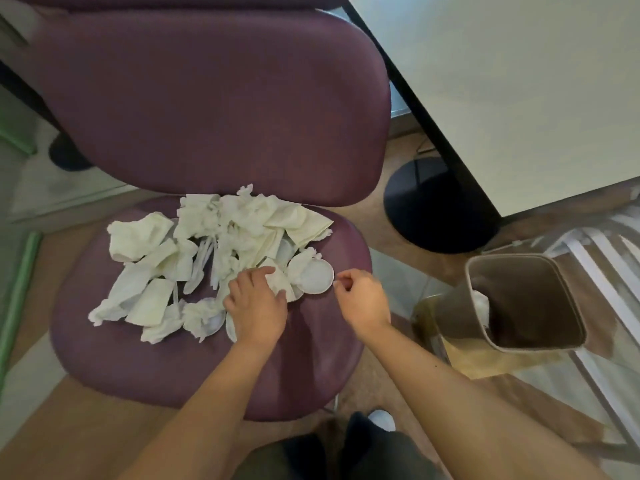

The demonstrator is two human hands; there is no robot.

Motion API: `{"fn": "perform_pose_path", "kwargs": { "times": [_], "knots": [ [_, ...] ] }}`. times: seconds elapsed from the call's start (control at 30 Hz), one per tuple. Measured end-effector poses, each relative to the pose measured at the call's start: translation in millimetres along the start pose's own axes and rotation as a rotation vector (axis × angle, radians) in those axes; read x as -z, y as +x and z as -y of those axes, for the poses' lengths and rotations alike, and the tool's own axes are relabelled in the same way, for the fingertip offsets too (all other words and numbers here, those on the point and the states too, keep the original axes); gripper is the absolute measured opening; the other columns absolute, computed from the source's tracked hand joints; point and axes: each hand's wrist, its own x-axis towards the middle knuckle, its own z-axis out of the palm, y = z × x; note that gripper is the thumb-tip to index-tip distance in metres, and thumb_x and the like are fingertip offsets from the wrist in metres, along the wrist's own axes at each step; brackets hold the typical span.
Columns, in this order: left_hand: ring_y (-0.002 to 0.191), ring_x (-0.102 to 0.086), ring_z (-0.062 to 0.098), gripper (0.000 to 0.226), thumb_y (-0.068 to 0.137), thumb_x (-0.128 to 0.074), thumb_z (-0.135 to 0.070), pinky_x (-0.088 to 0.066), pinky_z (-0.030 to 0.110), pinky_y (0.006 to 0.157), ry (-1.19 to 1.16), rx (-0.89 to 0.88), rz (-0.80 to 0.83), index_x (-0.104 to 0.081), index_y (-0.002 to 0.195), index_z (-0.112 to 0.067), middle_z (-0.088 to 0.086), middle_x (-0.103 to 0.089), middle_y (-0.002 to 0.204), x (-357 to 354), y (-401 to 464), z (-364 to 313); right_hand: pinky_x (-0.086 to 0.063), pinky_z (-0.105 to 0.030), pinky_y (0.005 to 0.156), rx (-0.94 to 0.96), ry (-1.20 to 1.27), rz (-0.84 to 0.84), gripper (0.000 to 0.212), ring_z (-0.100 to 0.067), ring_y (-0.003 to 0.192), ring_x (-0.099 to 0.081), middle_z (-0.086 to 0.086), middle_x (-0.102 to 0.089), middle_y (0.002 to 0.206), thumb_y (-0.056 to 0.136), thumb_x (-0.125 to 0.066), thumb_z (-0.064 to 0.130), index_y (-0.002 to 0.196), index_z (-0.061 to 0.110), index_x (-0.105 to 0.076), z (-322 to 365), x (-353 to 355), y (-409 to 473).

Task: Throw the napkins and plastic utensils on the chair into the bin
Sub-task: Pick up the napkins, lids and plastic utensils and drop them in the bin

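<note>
Eatery (likely): pedestal table (519, 81), padded chair (207, 98).

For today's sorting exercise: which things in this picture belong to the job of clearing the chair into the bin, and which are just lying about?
Part of the job:
napkins
plastic spoons
small white lid
chair
bin
left hand, gripping a napkin
right hand

Just there:
table
black table base
metal rack

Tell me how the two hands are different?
The left hand lies on the napkins, gripping a crumpled one; the right hand has loosely curled fingers beside the round white lid and seems to hold nothing. The left sits over the pile; the right is nearer the bin. Both are bare, over the chair.
</note>
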Motion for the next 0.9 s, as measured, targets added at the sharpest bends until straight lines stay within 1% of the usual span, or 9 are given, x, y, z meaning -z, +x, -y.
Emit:
{"fn": "perform_pose_path", "kwargs": {
  "times": [0.13,0.23,0.33,0.47,0.57,0.63,0.7,0.77,0.9],
  "knots": [
    [0.127,-0.036,0.025,0.071,0.081,-0.07,-0.045,-0.027,0.042,0.098,0.105,-0.049,0.029,-0.04,0.141,-0.022,0.001,-0.046,0.137,-8.5,8.2,27.4,-0.038,-0.04,0.105,-0.021,-0.164,0.03,0.061,-0.026,0.126,-0.043,-0.006,-0.049,0.133,0.085,-0.062,0.051,0.136,0.02,-0.049,7.4,-22.9,16.0],
    [0.129,-0.034,0.023,0.079,0.082,-0.066,-0.051,-0.024,0.042,0.1,0.145,-0.113,0.018,-0.031,0.147,-0.023,-0.001,-0.046,0.14,-12.8,13.5,39.1,-0.031,-0.04,0.107,-0.023,-0.343,0.03,0.082,-0.027,0.129,-0.035,-0.006,-0.038,0.14,0.078,-0.058,0.069,0.144,0.025,-0.038,10.7,-34.4,20.0],
    [0.135,-0.028,0.02,0.082,0.084,-0.059,-0.059,-0.018,0.041,0.103,0.179,-0.123,0.046,-0.023,0.15,-0.027,-0.005,-0.044,0.144,-14.9,20.9,45.3,-0.029,-0.039,0.105,-0.005,-0.374,-0.014,0.076,-0.027,0.125,-0.035,-0.005,-0.037,0.136,0.075,-0.063,0.068,0.137,0.029,-0.044,10.0,-42.8,21.2],
    [0.133,-0.028,0.02,0.09,0.074,-0.062,-0.069,-0.017,0.041,0.104,0.174,-0.114,0.079,-0.026,0.148,-0.032,-0.004,-0.041,0.143,-11.8,26.9,50.1,-0.027,-0.038,0.1,-0.017,-0.207,-0.078,0.06,-0.024,0.121,-0.037,0.0,-0.044,0.127,0.072,-0.075,0.05,0.12,0.028,-0.047,6.7,-48.2,16.7],
    [0.133,-0.026,0.02,0.094,0.065,-0.067,-0.073,-0.016,0.042,0.106,0.162,-0.108,0.126,-0.033,0.144,-0.036,-0.001,-0.038,0.141,-4.8,30.0,47.4,-0.021,-0.033,0.087,0.004,-0.06,-0.069,0.042,-0.021,0.116,-0.041,0.004,-0.054,0.113,0.079,-0.072,0.036,0.109,0.03,-0.043,2.2,-47.1,10.8],
    [0.13,-0.027,0.02,0.094,0.061,-0.071,-0.072,-0.016,0.041,0.106,0.163,-0.11,0.125,-0.037,0.141,-0.034,-0.002,-0.038,0.138,-0.3,28.9,44.7,-0.022,-0.032,0.087,0.041,0.0,-0.062,0.033,-0.02,0.111,-0.048,0.005,-0.057,0.105,0.086,-0.066,0.028,0.109,0.029,-0.043,-3.0,-45.2,7.7],
    [0.128,-0.029,0.018,0.087,0.062,-0.074,-0.067,-0.017,0.039,0.104,0.152,-0.124,0.078,-0.04,0.135,-0.033,-0.005,-0.041,0.133,2.9,24.4,42.3,-0.037,-0.033,0.089,0.066,0.114,-0.063,0.029,-0.019,0.1,-0.058,0.004,-0.062,0.103,0.09,-0.062,0.02,0.111,0.027,-0.044,-6.8,-40.2,2.6],
    [0.125,-0.034,0.016,0.07,0.071,-0.073,-0.059,-0.017,0.036,0.1,0.14,-0.143,0.012,-0.043,0.128,-0.031,-0.008,-0.047,0.128,5.1,20.2,38.5,-0.05,-0.034,0.077,0.078,0.212,-0.057,0.03,-0.017,0.088,-0.061,0.0,-0.064,0.105,0.091,-0.058,0.015,0.118,0.023,-0.046,-7.3,-32.7,-3.5],
    [0.117,-0.043,0.014,0.034,0.09,-0.06,-0.043,-0.015,0.034,0.094,0.155,-0.19,-0.102,-0.048,0.12,-0.032,-0.011,-0.056,0.119,11.8,14.8,31.8,-0.048,-0.029,0.073,0.147,0.23,-0.064,0.034,-0.017,0.092,-0.06,0.001,-0.063,0.111,0.09,-0.054,0.01,0.121,0.022,-0.054,-7.2,-18.0,-12.5]
  ]
}}
